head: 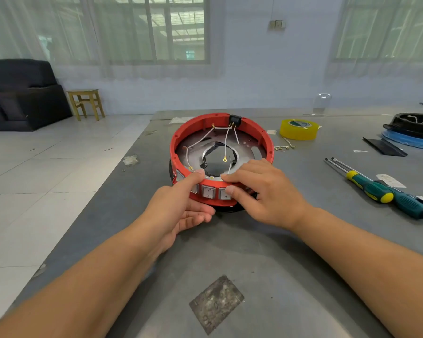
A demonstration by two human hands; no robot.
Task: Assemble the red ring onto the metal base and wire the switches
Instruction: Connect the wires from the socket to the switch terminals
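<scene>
While I steady the red ring point(221, 152) on the metal base point(248, 148) near the tabletop's point(303, 240) far-left corner, my left hand point(181, 203) grips its near wall, thumb over the rim, fingers curled beneath. My right hand point(261, 191) rests on top, fingers straight, thumb on the switches point(215, 192). Pressing unevenly could pinch the thin white wires point(226, 142) under the glossy plastic, or bend their brass ring terminals against the dull, stamped plate.
</scene>
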